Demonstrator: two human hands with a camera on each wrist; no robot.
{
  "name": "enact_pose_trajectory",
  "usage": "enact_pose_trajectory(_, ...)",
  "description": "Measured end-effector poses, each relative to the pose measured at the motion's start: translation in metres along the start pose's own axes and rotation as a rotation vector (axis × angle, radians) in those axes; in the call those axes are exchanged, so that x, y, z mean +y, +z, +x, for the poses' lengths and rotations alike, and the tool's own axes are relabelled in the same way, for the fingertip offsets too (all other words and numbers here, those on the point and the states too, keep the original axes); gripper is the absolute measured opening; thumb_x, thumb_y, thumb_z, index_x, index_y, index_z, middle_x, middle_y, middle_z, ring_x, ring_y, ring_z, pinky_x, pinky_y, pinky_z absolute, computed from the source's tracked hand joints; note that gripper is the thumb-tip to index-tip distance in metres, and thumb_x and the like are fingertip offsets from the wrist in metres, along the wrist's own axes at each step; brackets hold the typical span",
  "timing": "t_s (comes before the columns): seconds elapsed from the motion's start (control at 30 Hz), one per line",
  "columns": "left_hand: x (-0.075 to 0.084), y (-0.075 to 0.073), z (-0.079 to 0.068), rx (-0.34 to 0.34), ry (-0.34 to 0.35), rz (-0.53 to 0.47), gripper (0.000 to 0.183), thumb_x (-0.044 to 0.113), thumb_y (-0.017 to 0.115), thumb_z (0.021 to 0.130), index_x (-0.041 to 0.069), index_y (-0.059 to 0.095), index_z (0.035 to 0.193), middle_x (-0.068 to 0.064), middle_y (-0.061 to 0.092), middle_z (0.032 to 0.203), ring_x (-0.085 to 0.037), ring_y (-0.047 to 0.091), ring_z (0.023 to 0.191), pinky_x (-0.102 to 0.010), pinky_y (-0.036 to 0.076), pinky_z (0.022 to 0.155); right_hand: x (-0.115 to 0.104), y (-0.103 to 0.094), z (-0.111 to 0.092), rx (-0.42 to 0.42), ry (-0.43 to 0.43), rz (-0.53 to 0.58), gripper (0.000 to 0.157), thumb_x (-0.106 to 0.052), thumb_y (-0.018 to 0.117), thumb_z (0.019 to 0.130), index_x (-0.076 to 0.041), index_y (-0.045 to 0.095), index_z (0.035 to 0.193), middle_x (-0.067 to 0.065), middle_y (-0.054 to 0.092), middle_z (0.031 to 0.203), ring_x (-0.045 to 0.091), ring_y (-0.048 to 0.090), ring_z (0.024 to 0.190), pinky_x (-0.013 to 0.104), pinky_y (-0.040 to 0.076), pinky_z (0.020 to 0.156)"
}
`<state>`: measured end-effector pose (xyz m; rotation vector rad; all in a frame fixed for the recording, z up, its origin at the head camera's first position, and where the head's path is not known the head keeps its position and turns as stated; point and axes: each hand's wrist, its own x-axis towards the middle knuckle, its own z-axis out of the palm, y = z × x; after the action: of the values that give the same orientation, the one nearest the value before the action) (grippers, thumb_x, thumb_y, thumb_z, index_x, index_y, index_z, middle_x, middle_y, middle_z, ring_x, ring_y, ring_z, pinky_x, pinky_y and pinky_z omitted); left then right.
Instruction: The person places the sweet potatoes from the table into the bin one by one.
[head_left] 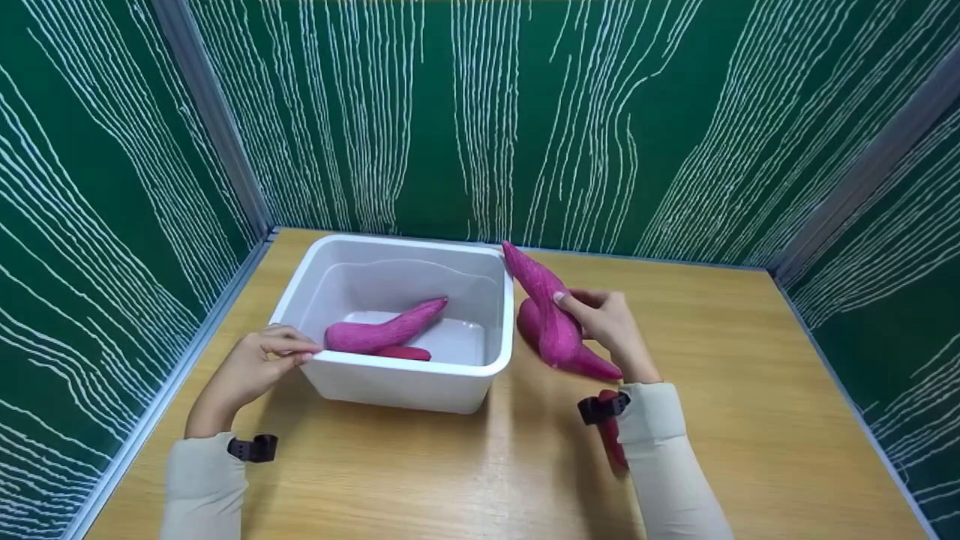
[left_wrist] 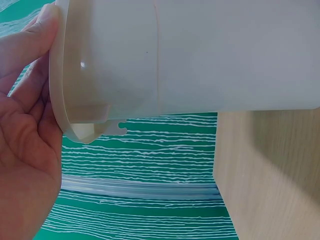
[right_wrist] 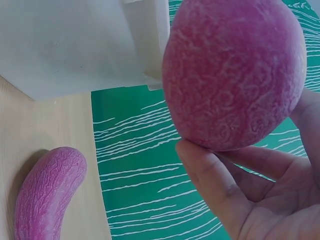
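My left hand [head_left: 251, 367] pinches the near left rim of a white plastic bin [head_left: 405, 394]. Inside the bin lie a purple sweet potato [head_left: 386, 330] and a smaller red, elongated piece [head_left: 405, 352], partly hidden by the front wall. My right hand [head_left: 607, 322] grips a second purple sweet potato [head_left: 536, 281] between thumb and fingers, its pointed end at the bin's right rim. In the right wrist view, the rounded end of this sweet potato [right_wrist: 235, 75] is close to the camera. Below it, a third sweet potato [head_left: 592, 365] rests on the table, partly covered in the head view.
Another red, elongated piece [head_left: 611, 435] lies on the wooden table [head_left: 750, 420], partly hidden under the right wrist. Green panels [head_left: 427, 150] with white wavy lines stand behind and at both sides, joined by grey metal posts [head_left: 217, 112].
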<state>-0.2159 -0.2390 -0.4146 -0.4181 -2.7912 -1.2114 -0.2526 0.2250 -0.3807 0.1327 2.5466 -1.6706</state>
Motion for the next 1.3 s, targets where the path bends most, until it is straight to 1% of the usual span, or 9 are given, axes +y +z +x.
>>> enact_pose_trajectory(0.1, -0.001, 0.0, 0.001, -0.001, -0.004, 0.014, 0.018, 0.004, 0.068, 0.087, 0.014, 0.078, 0.099, -0.004, 0.07, 0.102, -0.022, 0.056, 0.104, -0.014, 0.045, 0.082, -0.001, 0.002, 0.002, 0.001, -0.015, 0.004, 0.06, -0.043, 0.064, 0.089, 0.0, 0.057, 0.13, 0.02, 0.064, 0.121, 0.01, 0.066, 0.079, 0.027, 0.057, 0.072)
enact_pose_trajectory(0.2, 0.0, 0.0, 0.001, -0.007, -0.017, 0.016, 0.018, 0.005, 0.068, 0.087, 0.014, 0.078, 0.099, -0.004, 0.07, 0.103, -0.022, 0.057, 0.105, -0.014, 0.044, 0.085, -0.003, 0.004, 0.003, 0.001, -0.012, -0.003, 0.061, -0.044, 0.064, 0.089, 0.0, 0.057, 0.13, 0.02, 0.065, 0.119, 0.011, 0.066, 0.078, 0.026, 0.057, 0.072)
enact_pose_trajectory(0.5, -0.001, -0.001, 0.002, -0.009, -0.014, -0.008, 0.018, 0.004, 0.067, 0.088, 0.014, 0.078, 0.099, -0.004, 0.07, 0.102, -0.021, 0.055, 0.104, -0.013, 0.044, 0.084, -0.013, 0.009, 0.005, -0.012, 0.009, -0.035, 0.064, -0.047, 0.064, 0.089, -0.001, 0.056, 0.132, 0.019, 0.064, 0.12, 0.015, 0.065, 0.084, 0.027, 0.057, 0.075)
enact_pose_trajectory(0.73, -0.002, -0.001, 0.001, -0.007, -0.002, -0.001, 0.017, 0.004, 0.067, 0.087, 0.013, 0.078, 0.098, -0.004, 0.07, 0.102, -0.021, 0.056, 0.103, -0.016, 0.045, 0.085, -0.019, 0.015, 0.009, -0.019, -0.003, -0.023, 0.06, -0.043, 0.065, 0.089, -0.001, 0.058, 0.13, 0.02, 0.065, 0.119, 0.013, 0.065, 0.082, 0.026, 0.057, 0.072)
enact_pose_trajectory(0.87, -0.002, -0.002, 0.002, -0.006, 0.006, -0.005, 0.017, 0.004, 0.067, 0.088, 0.012, 0.077, 0.098, -0.004, 0.07, 0.102, -0.02, 0.056, 0.103, -0.015, 0.045, 0.084, -0.023, 0.019, 0.009, -0.026, 0.003, -0.023, 0.059, -0.045, 0.066, 0.088, -0.004, 0.059, 0.13, 0.018, 0.064, 0.119, 0.015, 0.064, 0.085, 0.028, 0.057, 0.075)
enact_pose_trajectory(0.93, -0.002, -0.002, 0.001, -0.002, 0.007, -0.009, 0.017, 0.004, 0.067, 0.087, 0.012, 0.078, 0.098, -0.004, 0.07, 0.102, -0.02, 0.056, 0.102, -0.016, 0.046, 0.082, -0.025, 0.021, 0.009, -0.024, -0.01, -0.02, 0.057, -0.044, 0.066, 0.088, -0.005, 0.06, 0.129, 0.017, 0.065, 0.118, 0.014, 0.064, 0.083, 0.028, 0.057, 0.074)
enact_pose_trajectory(1.1, -0.002, -0.001, 0.001, -0.003, -0.003, -0.02, 0.018, 0.004, 0.068, 0.087, 0.013, 0.078, 0.099, -0.004, 0.07, 0.101, -0.019, 0.055, 0.101, -0.019, 0.047, 0.079, -0.028, 0.027, 0.009, -0.019, -0.042, -0.025, 0.054, -0.042, 0.064, 0.089, -0.004, 0.062, 0.127, 0.016, 0.067, 0.117, 0.011, 0.064, 0.081, 0.026, 0.056, 0.07)
enact_pose_trajectory(1.3, -0.001, -0.001, 0.0, -0.012, -0.015, -0.019, 0.018, 0.005, 0.068, 0.087, 0.013, 0.077, 0.1, -0.005, 0.07, 0.104, -0.022, 0.055, 0.104, -0.02, 0.046, 0.083, -0.032, 0.033, 0.01, -0.032, -0.033, -0.036, 0.053, -0.042, 0.064, 0.09, -0.005, 0.061, 0.127, 0.015, 0.066, 0.118, 0.014, 0.064, 0.085, 0.024, 0.056, 0.07)
